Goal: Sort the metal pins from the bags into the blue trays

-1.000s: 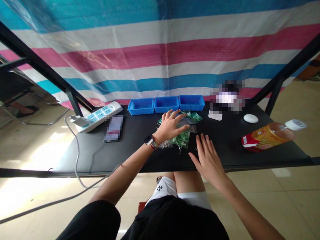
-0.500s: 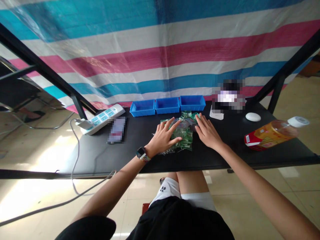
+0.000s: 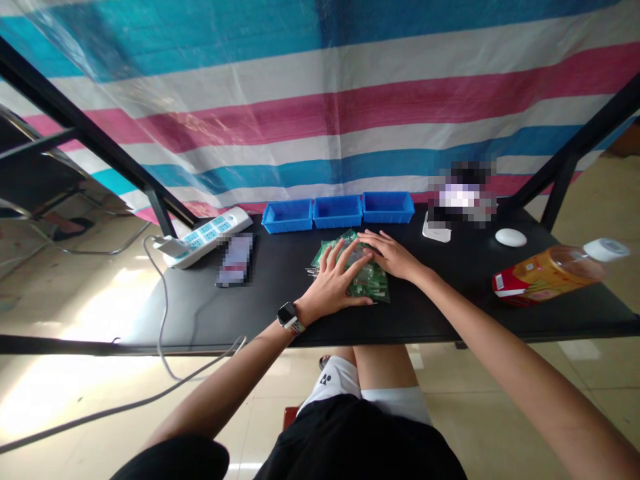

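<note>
A heap of small green parts in clear bags (image 3: 371,280) lies on the black table (image 3: 210,303), in front of three blue bins (image 3: 339,211). My left hand (image 3: 334,281) rests on the heap's left side, fingers spread flat, a watch on its wrist. My right hand (image 3: 391,253) lies flat on the heap's right and far side, fingers stretched toward the left. Neither hand grips anything.
A white power strip (image 3: 203,235) with its cable sits at the table's back left beside a blurred flat object (image 3: 235,259). At the right are a white stand (image 3: 436,231), a white round object (image 3: 511,237) and a lying bottle of orange drink (image 3: 555,269). A striped tarp hangs behind.
My right hand came up from the table's front edge to the heap, then slid left over its far side. My left hand drew slightly nearer on the heap, which is now more gathered.
</note>
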### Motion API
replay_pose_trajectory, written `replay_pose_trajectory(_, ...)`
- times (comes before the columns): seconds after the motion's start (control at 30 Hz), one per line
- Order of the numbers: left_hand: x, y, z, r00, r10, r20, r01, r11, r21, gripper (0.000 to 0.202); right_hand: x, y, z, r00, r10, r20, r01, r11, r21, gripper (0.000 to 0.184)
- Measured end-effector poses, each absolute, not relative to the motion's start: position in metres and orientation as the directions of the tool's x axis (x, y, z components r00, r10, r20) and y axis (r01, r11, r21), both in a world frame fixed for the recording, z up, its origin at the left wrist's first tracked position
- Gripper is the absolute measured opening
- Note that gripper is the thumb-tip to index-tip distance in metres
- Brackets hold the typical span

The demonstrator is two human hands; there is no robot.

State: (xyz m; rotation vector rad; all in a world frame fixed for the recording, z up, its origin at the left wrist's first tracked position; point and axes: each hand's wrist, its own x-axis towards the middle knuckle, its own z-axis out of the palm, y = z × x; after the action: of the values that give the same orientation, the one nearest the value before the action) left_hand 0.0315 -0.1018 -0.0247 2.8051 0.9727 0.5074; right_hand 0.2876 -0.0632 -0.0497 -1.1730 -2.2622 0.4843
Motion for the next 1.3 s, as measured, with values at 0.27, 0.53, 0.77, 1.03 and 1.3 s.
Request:
replay_pose_trajectory(0.27,0.036,-0.096,-0.013,0.72,0.614,0.323,0.518,-0.786,0.338,0.121,0.295,-0.07,-0.035,-0.375,0.843,0.385,0.515,0.535,-0.67,0.048)
replay_pose_trajectory(0.53,-0.033,-0.063,0.0,0.842,0.519,0.146,0.46,-0.833,0.306,0.132,0.31,-0.139,-0.008,-0.55,0.798,0.245,0.63,0.589,-0.506,0.118)
replay_pose_trajectory(0.77,-0.01,-0.058,-0.02,0.809,0.566,0.159,0.512,-0.812,0.281,0.111,0.27,-0.125,-0.041,-0.534,0.784,0.317,0.718,0.618,-0.319,0.104)
replay_pose_trajectory(1.03,0.007,-0.06,-0.019,0.717,0.639,0.278,0.601,-0.769,0.218,0.063,0.259,-0.104,-0.036,-0.471,0.785,0.402,0.741,0.6,-0.303,0.047)
replay_pose_trajectory(1.3,0.018,-0.045,-0.008,0.54,0.781,0.314,0.714,-0.622,0.321,0.048,0.264,-0.06,-0.024,-0.316,0.907,0.279,0.482,0.407,-0.776,0.031)
